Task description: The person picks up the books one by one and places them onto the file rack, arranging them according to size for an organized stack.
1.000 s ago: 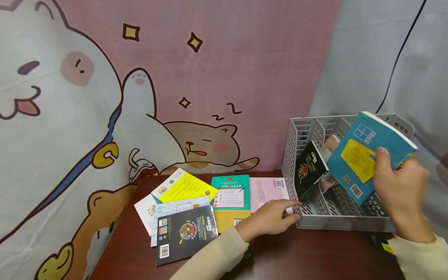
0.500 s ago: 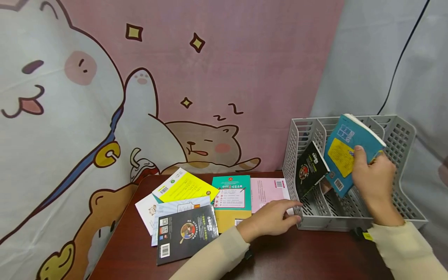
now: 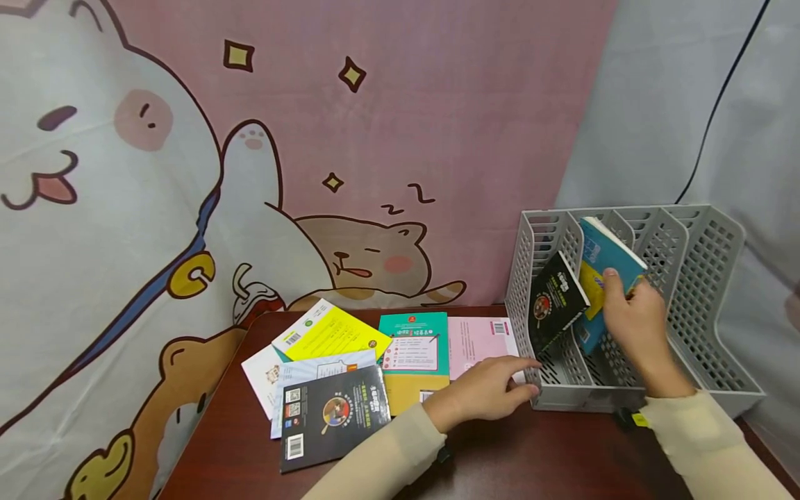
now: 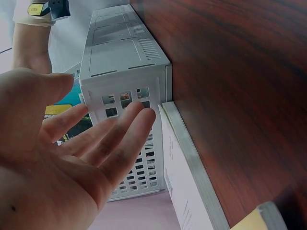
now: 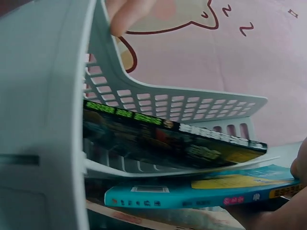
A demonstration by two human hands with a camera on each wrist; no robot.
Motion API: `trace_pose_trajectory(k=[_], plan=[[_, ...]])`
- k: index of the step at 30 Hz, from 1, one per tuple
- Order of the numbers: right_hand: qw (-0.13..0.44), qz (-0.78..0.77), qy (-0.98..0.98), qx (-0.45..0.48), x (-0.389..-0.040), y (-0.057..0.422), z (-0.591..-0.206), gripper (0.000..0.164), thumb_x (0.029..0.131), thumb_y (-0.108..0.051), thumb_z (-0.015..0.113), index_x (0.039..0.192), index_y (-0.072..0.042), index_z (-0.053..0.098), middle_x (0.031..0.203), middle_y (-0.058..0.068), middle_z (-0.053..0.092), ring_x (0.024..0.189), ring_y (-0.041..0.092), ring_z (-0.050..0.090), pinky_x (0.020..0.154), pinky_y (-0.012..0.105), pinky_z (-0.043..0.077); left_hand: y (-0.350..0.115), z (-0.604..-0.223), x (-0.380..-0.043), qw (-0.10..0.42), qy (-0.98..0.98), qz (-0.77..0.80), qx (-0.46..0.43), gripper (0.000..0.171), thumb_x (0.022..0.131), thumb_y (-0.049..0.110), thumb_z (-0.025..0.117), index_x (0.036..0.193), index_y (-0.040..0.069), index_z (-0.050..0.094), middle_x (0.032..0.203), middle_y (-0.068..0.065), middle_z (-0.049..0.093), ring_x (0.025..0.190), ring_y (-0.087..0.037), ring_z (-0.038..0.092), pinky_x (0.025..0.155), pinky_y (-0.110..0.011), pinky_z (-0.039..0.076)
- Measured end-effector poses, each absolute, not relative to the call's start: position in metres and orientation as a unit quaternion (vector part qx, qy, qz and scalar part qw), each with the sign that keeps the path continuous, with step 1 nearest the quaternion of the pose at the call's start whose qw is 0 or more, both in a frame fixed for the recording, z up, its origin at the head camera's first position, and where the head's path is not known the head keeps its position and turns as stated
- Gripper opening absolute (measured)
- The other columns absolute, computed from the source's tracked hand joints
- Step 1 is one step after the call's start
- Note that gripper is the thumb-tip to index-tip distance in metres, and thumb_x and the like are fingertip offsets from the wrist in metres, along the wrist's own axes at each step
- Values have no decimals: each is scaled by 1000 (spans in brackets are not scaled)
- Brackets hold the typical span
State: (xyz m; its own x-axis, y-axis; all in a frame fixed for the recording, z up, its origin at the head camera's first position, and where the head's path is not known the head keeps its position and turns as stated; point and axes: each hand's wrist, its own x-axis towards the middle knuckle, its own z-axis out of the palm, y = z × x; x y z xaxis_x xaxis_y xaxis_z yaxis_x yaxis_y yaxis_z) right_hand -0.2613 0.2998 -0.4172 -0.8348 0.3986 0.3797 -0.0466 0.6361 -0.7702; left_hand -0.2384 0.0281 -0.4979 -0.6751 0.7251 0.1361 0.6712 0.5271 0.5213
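Observation:
My right hand (image 3: 637, 323) grips a blue book (image 3: 596, 253) with a yellow patch, thumb on its cover. The book stands tilted in the second compartment from the left of a grey desk organizer (image 3: 587, 401). Beyond a divider, a black book (image 3: 555, 305) leans in the leftmost compartment. A pale pinkish book (image 5: 144, 216) lies beside the blue one in the right wrist view. My left hand (image 3: 484, 389) rests at the organizer's front left corner, its fingers loosely extended along the perforated side wall (image 4: 125, 98); nothing is in its palm.
Left of the organizer, several books overlap on the dark wooden table (image 3: 219, 430): a black one (image 3: 334, 420), a yellow one (image 3: 331, 332), a green one (image 3: 412, 323) and a pink one (image 3: 478, 340). A patterned cloth (image 3: 487, 139) hangs behind. The pink book lies against the organizer's side.
My right hand has moved left and down with the blue book, from above the organizer's right part into the second compartment. The left hand stays at the corner.

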Motion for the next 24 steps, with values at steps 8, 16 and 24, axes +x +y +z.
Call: trace_pose_trajectory(k=[8,16,24], plan=[[202,455,-860,-111,-267,292,-426,69,117,-55,29,141,1,62,122,31,66,76,15,54,65,33,46,27,-485,-231,55,878,272,391,48,112,46,63,157,32,60,138,9,75,103,1,64,103,-18,54],[194,464,-856,-117,-274,292,-433,64,117,-48,27,106,7,58,108,36,59,96,44,57,80,45,41,28,-486,-232,47,881,266,389,47,112,45,62,157,33,61,142,11,75,103,2,64,103,-17,53],[201,512,-834,-56,-279,295,-447,59,119,-49,26,114,-3,63,93,-4,61,77,6,56,71,26,46,28,-485,-233,50,882,266,387,47,112,46,62,157,33,61,140,10,76,100,3,66,101,-17,54]])
